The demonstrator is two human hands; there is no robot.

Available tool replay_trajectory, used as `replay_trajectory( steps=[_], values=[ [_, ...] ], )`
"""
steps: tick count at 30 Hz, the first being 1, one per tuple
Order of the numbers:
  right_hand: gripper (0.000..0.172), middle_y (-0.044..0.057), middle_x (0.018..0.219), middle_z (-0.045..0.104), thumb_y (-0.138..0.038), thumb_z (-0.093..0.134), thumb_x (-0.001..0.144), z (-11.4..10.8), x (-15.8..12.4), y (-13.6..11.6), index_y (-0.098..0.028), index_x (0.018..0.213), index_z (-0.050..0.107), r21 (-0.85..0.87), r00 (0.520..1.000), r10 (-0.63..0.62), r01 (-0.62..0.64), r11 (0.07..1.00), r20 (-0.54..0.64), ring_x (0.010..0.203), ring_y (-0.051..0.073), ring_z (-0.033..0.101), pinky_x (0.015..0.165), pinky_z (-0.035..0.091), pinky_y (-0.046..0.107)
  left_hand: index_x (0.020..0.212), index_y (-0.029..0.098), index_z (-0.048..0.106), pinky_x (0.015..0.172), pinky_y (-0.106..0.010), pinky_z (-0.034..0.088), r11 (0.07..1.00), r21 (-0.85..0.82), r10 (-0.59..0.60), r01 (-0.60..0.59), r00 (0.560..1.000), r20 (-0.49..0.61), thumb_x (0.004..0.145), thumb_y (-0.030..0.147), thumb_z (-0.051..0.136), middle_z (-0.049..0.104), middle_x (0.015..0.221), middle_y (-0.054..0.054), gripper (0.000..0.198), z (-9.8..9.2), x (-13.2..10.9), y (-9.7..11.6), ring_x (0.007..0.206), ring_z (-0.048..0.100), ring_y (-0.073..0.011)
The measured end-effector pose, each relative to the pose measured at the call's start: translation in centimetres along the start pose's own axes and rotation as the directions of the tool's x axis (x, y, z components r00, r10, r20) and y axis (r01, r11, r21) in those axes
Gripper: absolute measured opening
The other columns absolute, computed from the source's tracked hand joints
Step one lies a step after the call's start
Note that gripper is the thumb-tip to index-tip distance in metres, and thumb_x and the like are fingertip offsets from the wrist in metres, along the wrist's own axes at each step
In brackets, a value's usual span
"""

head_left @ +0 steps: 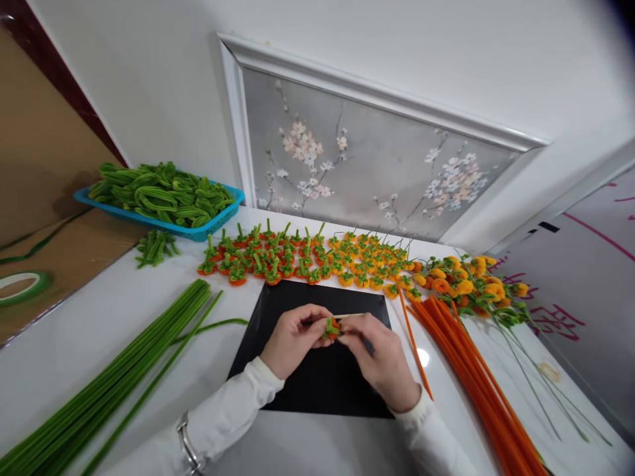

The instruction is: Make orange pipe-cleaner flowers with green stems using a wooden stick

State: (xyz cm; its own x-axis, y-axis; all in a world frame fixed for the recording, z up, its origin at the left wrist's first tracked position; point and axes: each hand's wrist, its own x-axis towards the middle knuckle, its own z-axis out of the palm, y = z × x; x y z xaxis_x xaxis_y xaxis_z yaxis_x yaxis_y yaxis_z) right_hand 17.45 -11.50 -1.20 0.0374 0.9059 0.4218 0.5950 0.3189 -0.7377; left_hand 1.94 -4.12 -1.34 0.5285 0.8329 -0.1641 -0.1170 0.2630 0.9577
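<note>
Small orange-and-green piece [332, 328] sits between the two hands, up over the black mat [317, 383], toward its far half. Left hand [300, 337] pinches it from the left, thumb and fingertips on the green side. Right hand [380, 357] closes in from the right, fingertips pinching at the orange side. A thin pale stick [350, 316] runs along the piece's far edge to the right hand's fingers; can't tell exactly how it's gripped.

Mat lies on the white desk [208, 357]. Just beyond it, far side: rows of orange pieces with green tops [272, 268] on the left, rows of yellow pieces with green tops [362, 268] on the right, the two groups side by side. Far right: pile of yellow-orange flowers [464, 287], thin stems trailing near.

Left of the hands: long bundle of green stems [124, 370], well apart from the left hand. Right of the hands: bundle of orange stems [481, 390], one loose orange stem [414, 344] between it and the right hand.

Far left: blue basket [208, 231] heaped with green loops [159, 197]; short green pieces [156, 248] piled just near of it.
</note>
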Motion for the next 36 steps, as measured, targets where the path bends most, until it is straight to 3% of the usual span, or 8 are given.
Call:
replay_trajectory(
  steps=[3,6,10,15,20,26,31,36],
  values=[
    [0.027,0.003,0.073,0.063,-0.043,0.050,0.087,0.5,0.0,-0.2,-0.018,0.086,0.058,0.377,0.909,0.409,-0.410,0.831,0.088,0.055,0.012,0.056,0.047,0.046,0.022,0.083,0.018,0.067,0.066,-0.025,0.051,0.908,0.288,0.330,-0.304,0.943,-0.045,0.078,0.026,0.061,0.064,0.080,-0.003,0.011,0.0,-0.2,0.0,0.071,0.061,-0.0148],
    [0.039,0.003,0.069,0.062,-0.052,0.054,0.082,1.1,0.0,-0.7,-0.014,0.077,0.059,0.560,0.825,0.465,-0.562,0.608,0.322,0.050,0.009,0.053,0.042,0.041,0.018,0.084,0.020,0.068,0.071,-0.026,0.049,0.741,0.476,0.528,-0.474,0.849,0.024,0.083,0.020,0.055,0.064,0.086,-0.005,0.013,0.1,-0.5,0.1,0.080,0.061,-0.0166],
    [0.039,0.002,0.063,0.062,-0.052,0.060,0.077,1.8,0.0,-1.2,-0.013,0.072,0.061,0.611,0.786,0.507,-0.604,0.512,0.352,0.046,0.007,0.051,0.042,0.040,0.016,0.086,0.022,0.069,0.076,-0.027,0.050,0.640,0.541,0.593,-0.545,0.799,0.103,0.084,0.016,0.053,0.065,0.091,-0.007,0.016,0.2,-0.8,-0.2,0.084,0.062,-0.0176],
    [0.033,0.001,0.059,0.060,-0.044,0.053,0.083,2.1,-0.2,-1.0,-0.014,0.074,0.062,0.467,0.824,0.512,-0.561,0.684,0.240,0.044,0.008,0.051,0.042,0.041,0.019,0.086,0.022,0.069,0.074,-0.027,0.050,0.612,0.576,0.585,-0.542,0.800,0.132,0.084,0.016,0.053,0.065,0.089,-0.007,0.017,0.2,-0.8,-0.5,0.082,0.062,-0.0174],
    [0.025,0.000,0.057,0.057,-0.023,0.042,0.089,1.5,-0.6,-1.1,-0.016,0.074,0.061,-0.109,0.951,0.282,-0.269,0.957,0.128,0.049,0.011,0.052,0.048,0.036,0.022,0.086,0.019,0.068,0.068,-0.023,0.050,0.636,0.587,0.529,-0.501,0.837,0.140,0.084,0.017,0.053,0.065,0.085,-0.006,0.015,0.1,-0.4,-0.9,0.077,0.062,-0.0151],
    [0.014,0.004,0.064,0.061,-0.005,0.051,0.078,1.7,-0.9,-1.7,-0.015,0.076,0.061,-0.687,0.971,-0.061,0.208,0.696,0.232,0.056,0.017,0.054,0.050,0.032,0.027,0.080,0.017,0.068,0.060,-0.021,0.049,0.704,0.596,0.390,-0.386,0.912,0.130,0.081,0.017,0.054,0.064,0.078,-0.004,0.014,0.0,-0.3,-1.0,0.069,0.061,-0.0133],
    [0.015,0.004,0.066,0.063,-0.009,0.049,0.084,1.3,-0.6,-1.4,-0.016,0.081,0.062,-0.622,0.986,-0.057,0.144,0.770,0.158,0.060,0.017,0.058,0.055,0.039,0.026,0.079,0.015,0.065,0.058,-0.023,0.054,0.913,0.352,0.202,-0.207,0.978,0.053,0.078,0.025,0.058,0.062,0.076,-0.002,0.012,0.2,-0.2,-1.0,0.064,0.062,-0.0135],
    [0.017,0.002,0.071,0.065,-0.024,0.044,0.091,0.7,-0.5,-0.9,-0.018,0.092,0.059,-0.031,0.970,0.242,-0.241,0.970,0.029,0.057,0.012,0.062,0.055,0.047,0.020,0.083,0.015,0.062,0.065,-0.025,0.057,0.988,0.132,0.086,-0.080,0.996,-0.037,0.075,0.032,0.064,0.061,0.077,0.000,0.019,0.5,-0.3,-0.9,0.069,0.064,-0.0141]
  ],
)
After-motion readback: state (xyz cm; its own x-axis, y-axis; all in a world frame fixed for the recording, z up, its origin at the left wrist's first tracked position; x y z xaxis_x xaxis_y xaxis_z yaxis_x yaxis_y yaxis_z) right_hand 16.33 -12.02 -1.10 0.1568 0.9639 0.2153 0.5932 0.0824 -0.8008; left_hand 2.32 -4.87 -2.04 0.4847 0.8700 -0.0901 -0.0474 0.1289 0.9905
